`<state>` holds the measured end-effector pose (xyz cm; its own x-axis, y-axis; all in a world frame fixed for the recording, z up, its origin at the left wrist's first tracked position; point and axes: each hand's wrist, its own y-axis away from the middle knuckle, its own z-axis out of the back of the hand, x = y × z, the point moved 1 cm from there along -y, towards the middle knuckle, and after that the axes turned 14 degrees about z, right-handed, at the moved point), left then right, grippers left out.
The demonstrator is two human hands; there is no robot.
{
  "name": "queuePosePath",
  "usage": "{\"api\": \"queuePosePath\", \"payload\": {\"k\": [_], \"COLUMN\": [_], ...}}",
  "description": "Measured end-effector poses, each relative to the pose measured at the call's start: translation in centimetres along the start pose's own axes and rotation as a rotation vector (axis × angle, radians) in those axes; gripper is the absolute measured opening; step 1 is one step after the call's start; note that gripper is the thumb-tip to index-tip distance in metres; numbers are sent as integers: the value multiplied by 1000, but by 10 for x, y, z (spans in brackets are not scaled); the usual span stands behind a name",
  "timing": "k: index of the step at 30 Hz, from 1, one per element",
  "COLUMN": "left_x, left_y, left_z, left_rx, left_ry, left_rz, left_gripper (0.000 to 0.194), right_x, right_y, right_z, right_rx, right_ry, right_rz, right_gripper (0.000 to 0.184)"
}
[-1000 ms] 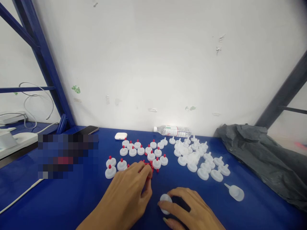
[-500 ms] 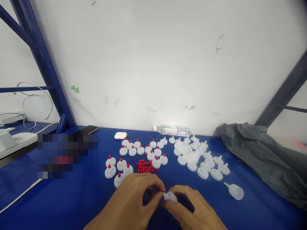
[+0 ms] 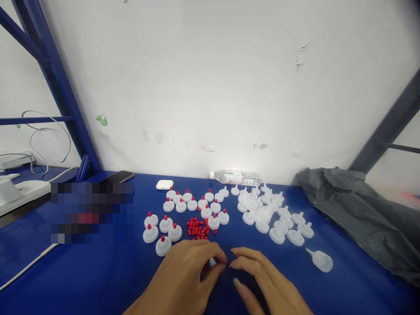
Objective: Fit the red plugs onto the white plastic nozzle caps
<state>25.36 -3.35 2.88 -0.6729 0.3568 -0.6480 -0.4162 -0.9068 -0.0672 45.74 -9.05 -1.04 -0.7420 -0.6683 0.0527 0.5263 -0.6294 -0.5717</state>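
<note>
My left hand is closed in a pinch at the bottom middle. A small piece of a white plastic nozzle cap shows between its thumb and forefinger; the rest is hidden by the hand. Just to the right, my right hand is open, its fingers apart and nothing in them. Small red tips lie in a loose heap beyond my left hand. Around that heap stand several white nozzle caps with red tips. A pile of white nozzle caps without red tips lies to the right.
A white scoop-shaped piece lies at right, near a dark grey plastic bag. Along the wall are a clear bottle on its side, a white case and a phone. A white cable crosses the left side.
My right hand has let go of the white nozzle cap and opened, drawing slightly away to the right. The cap is now mostly hidden at my left hand.
</note>
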Motion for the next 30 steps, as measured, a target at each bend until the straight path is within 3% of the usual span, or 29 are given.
{"api": "queuePosePath", "payload": {"k": [5,9,13,22,30], "left_x": [-3,-1,2,-4,2], "left_y": [0,1,2,4,2], "left_z": [6,1,-4,-1,-5], "left_rx": [-59,-17,0,-6,25], "left_ry": [23,41,54,37,46], "left_rz": [32,-21,-9,77,17], "left_gripper": [17,19,20,16,18], "right_x": [0,-3,-5,-2,-1], "right_y": [-4,-7,-10,-11,-11], "right_z": [-3,-5,-5,0,1], "right_rx": [160,238,237,198,190], "right_ry": [90,154,198,176,160], "right_rz": [90,242,319,327,319], "right_gripper": [35,50,55,61,57]}}
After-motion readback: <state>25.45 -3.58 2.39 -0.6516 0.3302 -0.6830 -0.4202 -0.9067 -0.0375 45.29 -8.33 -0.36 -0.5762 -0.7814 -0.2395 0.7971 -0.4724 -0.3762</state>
